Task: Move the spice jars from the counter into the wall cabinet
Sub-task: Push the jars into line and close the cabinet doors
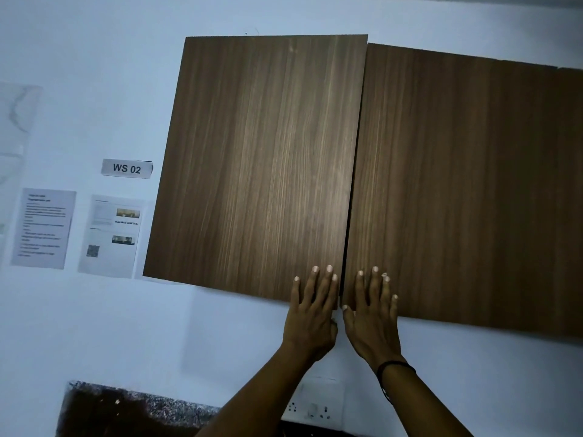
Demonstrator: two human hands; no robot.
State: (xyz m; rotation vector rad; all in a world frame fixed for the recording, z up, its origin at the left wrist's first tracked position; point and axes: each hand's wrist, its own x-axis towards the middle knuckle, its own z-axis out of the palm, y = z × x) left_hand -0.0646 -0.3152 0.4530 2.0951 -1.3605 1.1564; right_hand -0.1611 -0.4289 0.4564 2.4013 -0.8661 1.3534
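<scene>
Both forearms rise from the bottom edge of the view toward the wall cabinet [347, 159], the right one wearing a thin black wristband [392, 367]. At the lower inner corners of the two wood-grain doors, the left hand [310, 313] lies flat with its fingers spread against the left door [258, 159], its fingertips just beside that door's right edge, and holds nothing. Beside it, the right hand [370, 316] is also open and flat, pressed palm-first on the right door [467, 184] with the thumb near the door's bottom corner, and it too holds nothing. A narrow dark seam runs between the doors; the left door's top edge sits higher than the right door's and it stands slightly out of line with it, so whether it is fully closed cannot be told. No spice jars show anywhere in this view, and the cabinet's inside is hidden behind the doors. On the pale wall to the left hangs a small sign reading "WS 02" [126, 168], with two printed sheets [44, 228] taped below it, one bearing a QR code. Low in the view, a dark speckled stone surface [132, 408] shows at the left, and a white socket plate [312, 405] sits on the wall between the two forearms.
</scene>
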